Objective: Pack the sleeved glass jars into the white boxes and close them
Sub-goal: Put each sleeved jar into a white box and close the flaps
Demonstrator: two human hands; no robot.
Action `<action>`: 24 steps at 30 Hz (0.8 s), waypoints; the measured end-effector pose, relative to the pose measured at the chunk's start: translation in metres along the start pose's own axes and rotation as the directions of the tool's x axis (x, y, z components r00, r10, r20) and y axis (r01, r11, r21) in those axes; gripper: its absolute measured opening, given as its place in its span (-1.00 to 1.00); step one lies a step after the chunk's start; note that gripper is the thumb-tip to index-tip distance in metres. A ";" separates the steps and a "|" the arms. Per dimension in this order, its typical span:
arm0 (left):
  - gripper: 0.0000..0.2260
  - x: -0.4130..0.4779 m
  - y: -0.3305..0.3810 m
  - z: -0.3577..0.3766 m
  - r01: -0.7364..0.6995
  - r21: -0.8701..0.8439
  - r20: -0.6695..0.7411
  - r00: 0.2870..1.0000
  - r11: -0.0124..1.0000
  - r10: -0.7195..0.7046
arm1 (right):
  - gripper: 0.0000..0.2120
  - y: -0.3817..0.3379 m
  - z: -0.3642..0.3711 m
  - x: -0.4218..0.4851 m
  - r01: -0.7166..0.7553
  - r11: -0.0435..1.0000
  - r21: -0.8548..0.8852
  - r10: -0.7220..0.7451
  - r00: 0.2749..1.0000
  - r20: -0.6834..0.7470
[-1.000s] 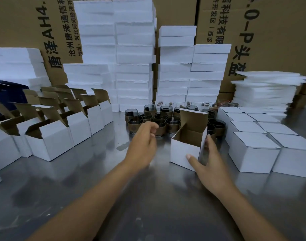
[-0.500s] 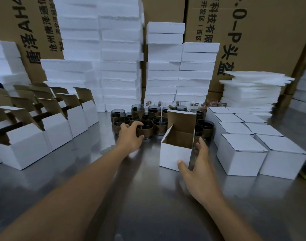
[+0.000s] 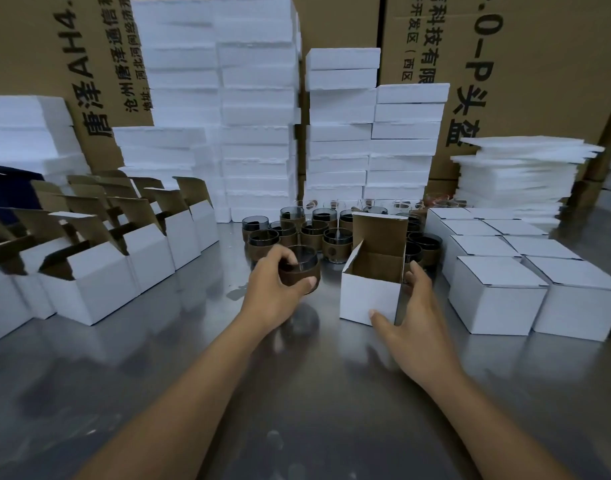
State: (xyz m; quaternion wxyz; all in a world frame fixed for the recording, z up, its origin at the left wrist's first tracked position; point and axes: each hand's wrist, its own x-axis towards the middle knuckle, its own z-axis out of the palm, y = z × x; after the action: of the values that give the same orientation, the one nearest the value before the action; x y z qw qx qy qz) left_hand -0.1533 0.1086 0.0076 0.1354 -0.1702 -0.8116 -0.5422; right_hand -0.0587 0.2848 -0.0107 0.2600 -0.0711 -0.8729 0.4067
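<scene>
My left hand (image 3: 274, 292) grips a glass jar with a brown sleeve (image 3: 302, 268), held just above the steel table, left of an open white box (image 3: 370, 296). The box's lid stands up at the back and its brown inside shows. My right hand (image 3: 413, 323) rests against the box's right front corner, thumb on the front face, fingers straight along the right side. Several more sleeved jars (image 3: 311, 233) cluster behind, some hidden by the box.
Several open white boxes (image 3: 99, 275) stand in rows at the left. Closed white boxes (image 3: 498, 292) sit at the right. Stacks of white foam slabs (image 3: 259, 109) and brown cartons (image 3: 526, 64) line the back. Steel table (image 3: 297, 393) lies in front.
My left hand closed round a sleeved jar at the cluster's front and drew it toward me and off the table. My right hand stayed at the open box.
</scene>
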 end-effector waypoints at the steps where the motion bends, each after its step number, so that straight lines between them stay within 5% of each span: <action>1: -0.66 -0.006 0.006 -0.004 -0.011 -0.049 -0.023 1.000 0.999 0.010 | -0.16 -0.001 0.000 -0.002 0.015 1.000 -0.008 -0.015 1.000 -0.006; 6: -0.41 -0.035 0.024 -0.016 -0.022 -0.231 -0.036 0.999 0.973 0.014 | -0.24 -0.008 -0.003 -0.013 0.127 0.986 -0.112 -0.138 0.986 -0.091; 12: -0.55 -0.053 0.029 -0.006 0.009 -0.302 0.121 0.992 0.953 0.029 | -0.32 -0.028 -0.005 -0.031 0.385 0.923 0.012 -0.385 0.923 -0.017; 24: -0.57 -0.058 0.041 -0.001 0.067 -0.483 0.215 0.976 0.873 0.044 | -0.50 -0.032 -0.002 -0.027 0.192 0.896 0.401 -0.228 0.973 0.045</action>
State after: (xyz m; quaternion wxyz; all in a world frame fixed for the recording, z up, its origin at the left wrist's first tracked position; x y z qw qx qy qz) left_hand -0.0828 0.1152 0.0187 -0.0053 -0.2525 -0.6595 -0.7080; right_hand -0.0317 0.2563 0.0032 0.2713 0.0958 -0.7865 0.5464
